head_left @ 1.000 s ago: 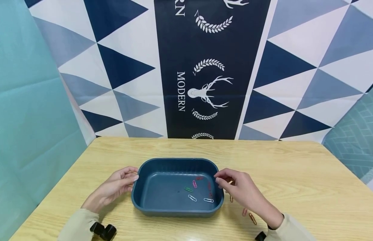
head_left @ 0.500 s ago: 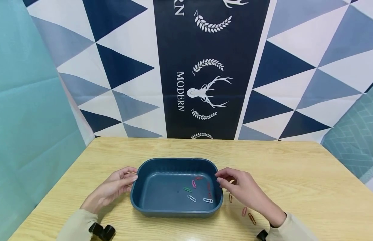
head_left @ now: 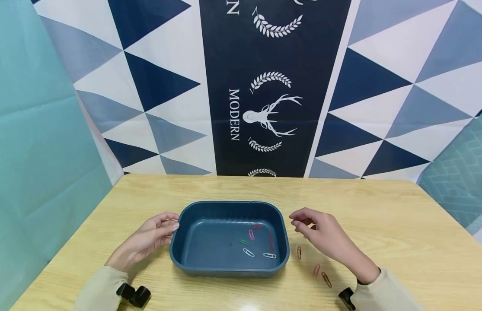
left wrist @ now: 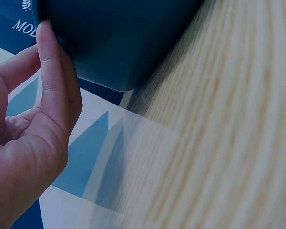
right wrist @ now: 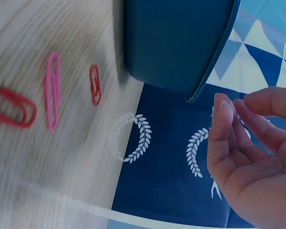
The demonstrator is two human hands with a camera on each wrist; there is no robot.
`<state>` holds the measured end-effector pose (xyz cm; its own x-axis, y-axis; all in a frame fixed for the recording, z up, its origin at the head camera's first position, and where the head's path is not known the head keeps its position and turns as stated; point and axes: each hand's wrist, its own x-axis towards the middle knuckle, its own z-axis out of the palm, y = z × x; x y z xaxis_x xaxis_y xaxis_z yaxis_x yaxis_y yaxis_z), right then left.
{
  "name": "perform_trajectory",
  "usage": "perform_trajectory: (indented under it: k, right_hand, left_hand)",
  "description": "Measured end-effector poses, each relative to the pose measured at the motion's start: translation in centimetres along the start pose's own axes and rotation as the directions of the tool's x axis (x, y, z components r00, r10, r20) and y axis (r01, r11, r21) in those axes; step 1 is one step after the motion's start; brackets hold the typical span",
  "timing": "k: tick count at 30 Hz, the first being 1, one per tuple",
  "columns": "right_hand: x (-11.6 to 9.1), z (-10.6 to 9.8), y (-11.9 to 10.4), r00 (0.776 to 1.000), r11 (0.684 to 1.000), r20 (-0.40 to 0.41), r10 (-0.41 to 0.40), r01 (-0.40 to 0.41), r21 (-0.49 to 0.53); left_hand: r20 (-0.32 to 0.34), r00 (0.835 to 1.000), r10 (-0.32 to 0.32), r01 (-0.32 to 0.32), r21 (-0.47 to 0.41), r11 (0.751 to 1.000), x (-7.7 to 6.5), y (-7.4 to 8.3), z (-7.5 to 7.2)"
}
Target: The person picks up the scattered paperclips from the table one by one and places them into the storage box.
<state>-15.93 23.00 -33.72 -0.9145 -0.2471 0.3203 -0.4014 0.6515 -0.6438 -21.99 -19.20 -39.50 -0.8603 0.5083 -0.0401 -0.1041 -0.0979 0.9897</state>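
A dark blue rectangular plastic tub (head_left: 230, 273) stands on the table. Several paper clips lie inside it toward its right side, including a pink paper clip (head_left: 251, 235), a green one (head_left: 243, 242) and a white one (head_left: 248, 252). At the tub's left side my left hand (head_left: 145, 237) touches the outer wall near the rim with its fingertips. My right hand (head_left: 322, 233) hovers right of the tub, apart from it. Its fingers are loosely bent, with nothing visible between thumb and fingertips.
Outside the tub, near my right hand, lie a red paper clip (right wrist: 95, 85), a pink paper clip (right wrist: 52, 90) and another red clip (right wrist: 14, 107). A patterned cloth (head_left: 260, 86) hangs behind the wooden table (head_left: 373, 216).
My right hand has drawn back to the right from the tub's right rim, baring a clip on the table. My left hand stays at the left side, and the clips inside lie unchanged.
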Motion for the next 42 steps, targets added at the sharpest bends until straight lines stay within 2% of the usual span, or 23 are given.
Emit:
perform_trajectory:
  k: [4, 11, 26, 35, 42]
  right_hand:
    - [0.2, -0.1, 0.4, 1.000, 0.999, 0.016, -0.003, 0.003, -0.046]
    - [0.2, 0.1, 1.5, 0.993, 0.995, 0.119, -0.004, 0.016, -0.099]
    - [0.0, 0.1, 2.0, 0.985, 0.990, 0.167, 0.052, -0.028, -0.141]
    - [-0.1, 0.3, 3.0, 0.954, 0.990, 0.294, 0.058, -0.016, -0.143]
    - [-0.3, 0.5, 3.3, 0.943, 0.991, 0.327, 0.058, -0.015, -0.133]
  left_hand:
    - [-0.003, 1.000, 0.009, -0.009, 0.002, 1.000, 0.1, 0.1, 0.0]
    - [-0.004, 1.000, 0.001, -0.001, 0.005, 1.000, 0.0, 0.0, 0.0]
    - [0.007, 1.000, 0.013, -0.013, -0.006, 1.000, 0.1, -0.2, -0.2]
    - [-0.004, 1.000, 0.002, -0.001, 0.004, 1.000, 0.1, 0.0, -0.1]
    - [-0.013, 1.000, 0.005, -0.005, -0.001, 1.000, -0.1, 0.1, 0.1]
